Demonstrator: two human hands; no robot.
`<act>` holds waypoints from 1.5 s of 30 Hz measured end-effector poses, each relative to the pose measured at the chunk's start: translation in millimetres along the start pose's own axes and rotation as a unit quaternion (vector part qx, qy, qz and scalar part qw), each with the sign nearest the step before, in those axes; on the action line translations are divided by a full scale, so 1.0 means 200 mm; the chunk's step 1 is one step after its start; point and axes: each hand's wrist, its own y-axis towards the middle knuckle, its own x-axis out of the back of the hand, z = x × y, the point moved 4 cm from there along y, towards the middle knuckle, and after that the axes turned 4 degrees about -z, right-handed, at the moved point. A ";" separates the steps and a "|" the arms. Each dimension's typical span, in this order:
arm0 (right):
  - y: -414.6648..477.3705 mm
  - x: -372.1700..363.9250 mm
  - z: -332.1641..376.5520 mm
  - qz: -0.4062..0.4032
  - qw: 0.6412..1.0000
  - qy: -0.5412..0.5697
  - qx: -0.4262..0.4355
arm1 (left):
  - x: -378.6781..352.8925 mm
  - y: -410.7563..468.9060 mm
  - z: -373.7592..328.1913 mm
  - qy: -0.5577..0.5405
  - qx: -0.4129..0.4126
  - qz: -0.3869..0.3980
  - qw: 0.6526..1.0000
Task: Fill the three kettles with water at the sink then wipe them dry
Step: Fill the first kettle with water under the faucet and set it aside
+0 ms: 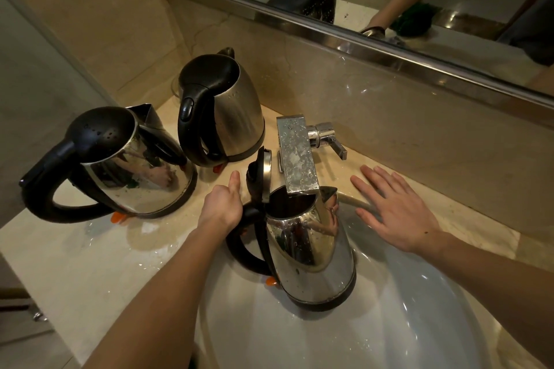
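Observed at the basin: 1 polished stainless-steel kettle with a black handle and base is standing inside the white ceramic sink bowl. It is sitting directly under the square chrome tap spout. Its black hinged lid is standing open and upright, and the spout end is hanging over the kettle's mouth. Whether water is running cannot be told.

The left hand is gripping the top of this kettle's handle, fingers curled round it and thumb pointing up beside the lid. The right hand is holding nothing. It is lying palm down with fingers straight and spread, over the sink rim and the beige stone counter, right of the tap and near the chrome lever. Whether it is touching the surface cannot be told.

The other 2 kettles are standing on the counter left of the sink, lids closed. The shiny steel kettle with a black looped handle is sitting nearest the front edge, with water pooling beside it. The brushed steel kettle with a black lid is standing behind it, near the wall.
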 end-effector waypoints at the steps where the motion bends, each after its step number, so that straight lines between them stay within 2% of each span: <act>1: 0.00 0.00 0.00 0.001 1.000 -0.003 0.000 | 0.00 0.00 0.00 0.000 -0.001 0.004 1.000; 45: 0.00 -0.01 0.00 -0.002 1.000 -0.002 0.002 | -0.02 0.00 0.00 -0.002 -0.007 -0.015 1.000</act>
